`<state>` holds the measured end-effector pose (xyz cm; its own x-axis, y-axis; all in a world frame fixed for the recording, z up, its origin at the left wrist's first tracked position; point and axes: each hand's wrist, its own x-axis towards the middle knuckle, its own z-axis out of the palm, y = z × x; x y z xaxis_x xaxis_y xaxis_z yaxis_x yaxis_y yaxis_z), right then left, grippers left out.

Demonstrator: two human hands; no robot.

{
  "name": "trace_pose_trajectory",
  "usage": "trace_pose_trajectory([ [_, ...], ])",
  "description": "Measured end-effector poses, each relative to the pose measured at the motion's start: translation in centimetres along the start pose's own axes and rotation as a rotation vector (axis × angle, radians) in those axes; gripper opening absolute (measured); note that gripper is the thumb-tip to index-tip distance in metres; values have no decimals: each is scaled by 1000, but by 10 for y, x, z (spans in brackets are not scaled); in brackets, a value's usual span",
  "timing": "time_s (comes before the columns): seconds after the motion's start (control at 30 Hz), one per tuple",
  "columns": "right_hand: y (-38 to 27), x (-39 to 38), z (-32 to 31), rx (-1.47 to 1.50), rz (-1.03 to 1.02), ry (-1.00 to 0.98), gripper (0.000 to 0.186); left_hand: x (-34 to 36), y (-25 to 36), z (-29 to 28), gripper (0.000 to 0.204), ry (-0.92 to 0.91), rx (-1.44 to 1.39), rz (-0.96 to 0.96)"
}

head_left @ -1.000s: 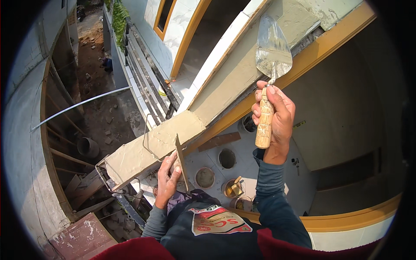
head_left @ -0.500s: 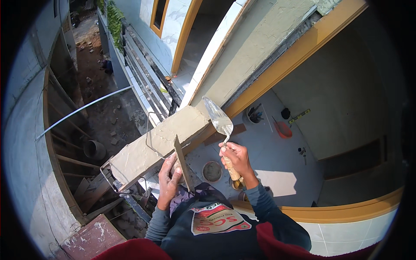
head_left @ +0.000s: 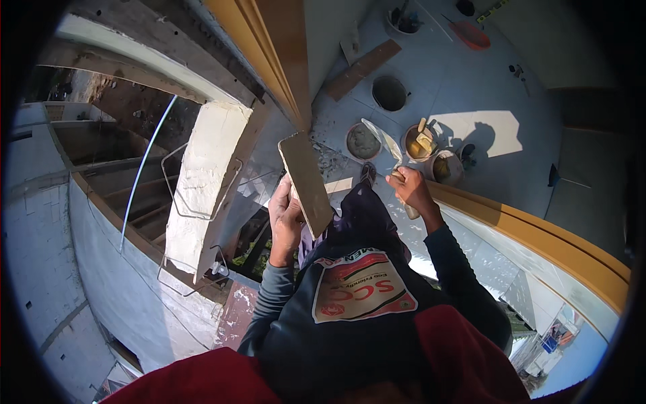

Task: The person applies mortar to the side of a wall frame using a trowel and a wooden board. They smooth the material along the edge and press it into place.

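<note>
My left hand point(head_left: 285, 219) grips a flat rectangular plastering float point(head_left: 305, 178) from behind, its broad face tilted up in front of my body. In my right hand point(head_left: 413, 191) is a pointed trowel point(head_left: 385, 140), held by its wooden handle with the fingers wrapped round. The trowel's blade reaches toward a round bucket of grey mortar point(head_left: 349, 146) on the floor; I cannot tell whether it touches. Left of the float runs a narrow plastered ledge point(head_left: 210, 151), with bent wire clamps point(head_left: 176, 196) around it.
Beside the mortar stand a bucket with yellow tools point(head_left: 408, 149), another bucket point(head_left: 449, 176) and a dark bucket point(head_left: 389, 93). A brown plank point(head_left: 363, 69) and a red dustpan point(head_left: 471, 35) lie farther off. An orange frame point(head_left: 538, 232) crosses at right; left of the ledge is a drop.
My view has swung down and right toward the floor buckets. The trowel has moved from over the plastered ledge toward the mortar bucket, and the float's broad face has turned into view.
</note>
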<state>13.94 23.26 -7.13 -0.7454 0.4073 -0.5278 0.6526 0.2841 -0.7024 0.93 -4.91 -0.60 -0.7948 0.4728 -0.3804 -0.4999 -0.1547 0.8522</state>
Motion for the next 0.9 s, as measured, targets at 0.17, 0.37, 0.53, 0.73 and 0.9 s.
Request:
trace_pose_trajectory([
  [0.17,159,87,7,-272,48,70,23,41,-45,50,38,4,-138,-207],
  [0.37,324,196,60,-461,237,84,27,77,-156,68,33,227,-205,-510],
  [0.53,364,287,81,-556,193,-221,27,88,-238,60,32,330,-308,-601],
  [0.73,399,383,122,-560,223,-190,21,78,-311,34,37,485,-240,-744],
  [0.9,433,417,168,-516,119,-341,16,77,-336,21,37,552,-236,-842],
])
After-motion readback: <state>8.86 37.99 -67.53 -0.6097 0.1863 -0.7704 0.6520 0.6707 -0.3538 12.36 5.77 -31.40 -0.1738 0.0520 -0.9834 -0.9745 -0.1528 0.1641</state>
